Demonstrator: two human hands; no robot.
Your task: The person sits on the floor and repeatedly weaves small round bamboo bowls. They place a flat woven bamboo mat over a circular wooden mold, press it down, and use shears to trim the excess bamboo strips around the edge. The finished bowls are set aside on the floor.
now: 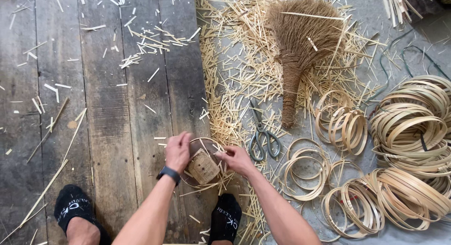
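My left hand (178, 151) and my right hand (237, 159) both grip a small round bamboo frame (203, 142) that sits over a short wooden block (203, 166) on the plank floor. The left hand, with a dark band at the wrist, holds the frame's left rim. Fingers of the right hand pinch the right rim. Thin bamboo slivers stick out from the frame. My two feet in black socks (71, 203) rest on the floor below the work.
Scissors (262, 137) lie just right of my hands among scattered bamboo offcuts (225, 85). A hand broom (300, 43) lies farther back. Stacks of bamboo hoops (408, 127) fill the right side. Weathered planks (108, 109) run along the left.
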